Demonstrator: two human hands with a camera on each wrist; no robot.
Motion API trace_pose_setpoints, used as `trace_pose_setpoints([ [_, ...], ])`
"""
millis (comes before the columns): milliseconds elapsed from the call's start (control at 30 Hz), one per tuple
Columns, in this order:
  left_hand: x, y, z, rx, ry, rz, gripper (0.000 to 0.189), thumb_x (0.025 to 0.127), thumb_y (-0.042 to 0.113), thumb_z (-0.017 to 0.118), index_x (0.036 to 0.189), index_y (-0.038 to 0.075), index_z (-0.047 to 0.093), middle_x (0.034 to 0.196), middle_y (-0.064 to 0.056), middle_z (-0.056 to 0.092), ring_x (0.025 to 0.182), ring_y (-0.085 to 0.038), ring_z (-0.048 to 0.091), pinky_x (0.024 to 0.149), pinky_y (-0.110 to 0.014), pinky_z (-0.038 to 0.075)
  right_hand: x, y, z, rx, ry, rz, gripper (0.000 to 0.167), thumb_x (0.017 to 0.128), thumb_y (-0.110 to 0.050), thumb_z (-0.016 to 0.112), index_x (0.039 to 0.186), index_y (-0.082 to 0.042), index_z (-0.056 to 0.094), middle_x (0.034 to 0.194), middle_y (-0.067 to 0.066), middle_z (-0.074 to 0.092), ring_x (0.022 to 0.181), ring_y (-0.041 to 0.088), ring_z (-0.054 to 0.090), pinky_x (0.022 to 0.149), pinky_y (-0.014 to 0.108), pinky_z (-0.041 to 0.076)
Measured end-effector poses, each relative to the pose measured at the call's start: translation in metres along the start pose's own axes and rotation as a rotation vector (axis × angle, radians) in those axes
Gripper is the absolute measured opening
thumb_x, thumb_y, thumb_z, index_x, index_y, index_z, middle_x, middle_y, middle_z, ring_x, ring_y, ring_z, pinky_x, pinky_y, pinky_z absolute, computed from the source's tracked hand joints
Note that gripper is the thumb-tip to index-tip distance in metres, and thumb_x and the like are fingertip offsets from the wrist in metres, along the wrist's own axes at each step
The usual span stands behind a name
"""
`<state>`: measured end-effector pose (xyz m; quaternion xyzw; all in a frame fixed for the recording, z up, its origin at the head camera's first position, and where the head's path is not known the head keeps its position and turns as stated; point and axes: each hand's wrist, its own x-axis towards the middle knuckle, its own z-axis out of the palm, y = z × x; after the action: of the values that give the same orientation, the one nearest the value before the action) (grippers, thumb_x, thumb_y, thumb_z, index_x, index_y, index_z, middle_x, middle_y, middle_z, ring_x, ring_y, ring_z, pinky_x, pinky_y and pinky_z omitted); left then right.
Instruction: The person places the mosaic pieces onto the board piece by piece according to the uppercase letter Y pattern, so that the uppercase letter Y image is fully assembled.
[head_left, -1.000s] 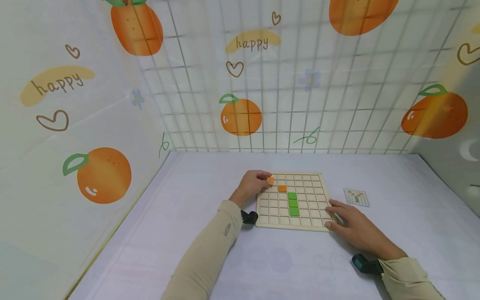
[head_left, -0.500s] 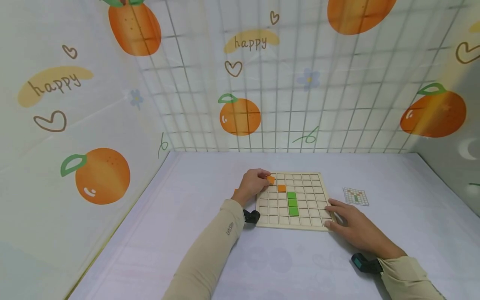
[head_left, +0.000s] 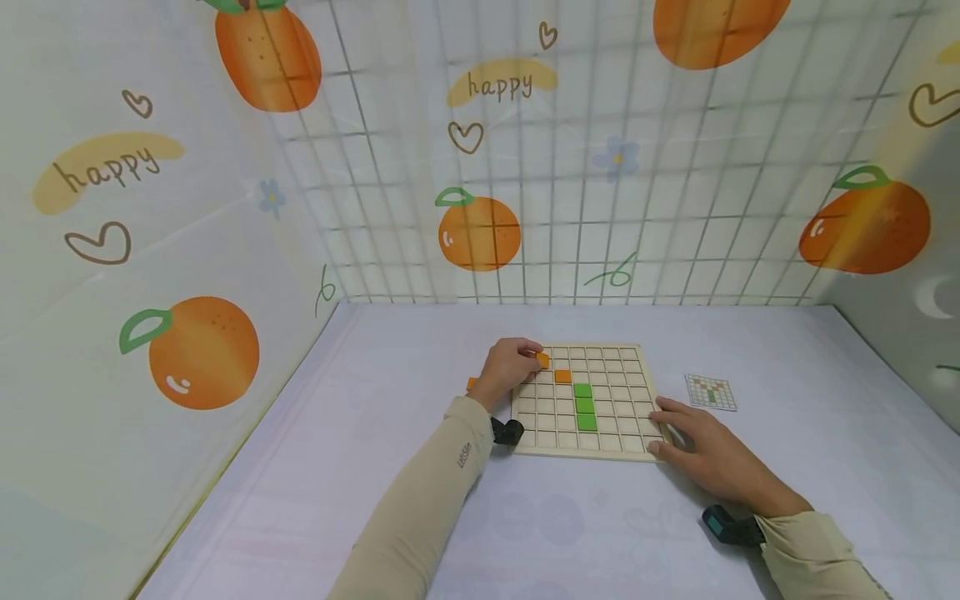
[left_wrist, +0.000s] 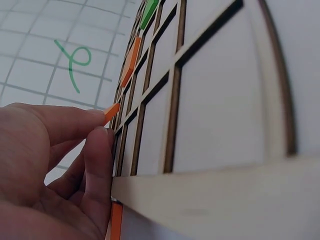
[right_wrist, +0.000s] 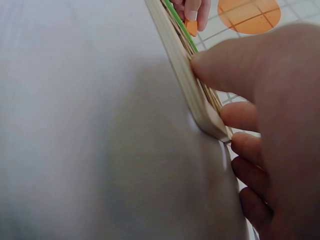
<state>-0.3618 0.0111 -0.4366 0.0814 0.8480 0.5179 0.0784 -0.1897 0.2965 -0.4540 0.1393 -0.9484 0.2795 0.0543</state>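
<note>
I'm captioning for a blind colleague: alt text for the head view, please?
A person's left hand pinches an orange tile at the far-left corner of a grid board; the right hand touches its right edge. Another orange tile and three green tiles lie on it; a patterned card is to the right.

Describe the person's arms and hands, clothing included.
The left hand and right hand are ungloved. The left sleeve and right sleeve are beige, the left with small dark lettering. A black wrist device is on the left, a black-and-teal device on the right.
</note>
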Motion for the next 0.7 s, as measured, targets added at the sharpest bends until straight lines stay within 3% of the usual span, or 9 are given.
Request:
trace_pose_setpoints([
  [400,0.002,0.0014,0.0054,0.09,0.018,0.015,0.032,0.088,0.004,0.069,0.119,0.012,0.074,0.098,0.001,0.066,0.068,-0.013,0.06,0.063,-0.025,0.049,0.001,0.0,0.0005,0.002,-0.007,0.021,0.056,0.095,-0.038,0.069,0.135,-0.001,0.06,0.151,0.024,0.041,0.137,0.051,0.034,0.105,0.068,0.028],
  [700,0.0015,0.0013,0.0054,0.107,0.02,0.022,0.029,0.089,0.005,0.068,0.115,0.014,0.075,0.097,0.001,0.067,0.068,-0.012,0.06,0.063,-0.025,0.049,0.0004,-0.0001,0.0001,0.002,-0.006,0.009,0.056,0.095,-0.039,0.069,0.136,-0.001,0.06,0.152,0.023,0.041,0.138,0.05,0.034,0.105,0.067,0.028],
])
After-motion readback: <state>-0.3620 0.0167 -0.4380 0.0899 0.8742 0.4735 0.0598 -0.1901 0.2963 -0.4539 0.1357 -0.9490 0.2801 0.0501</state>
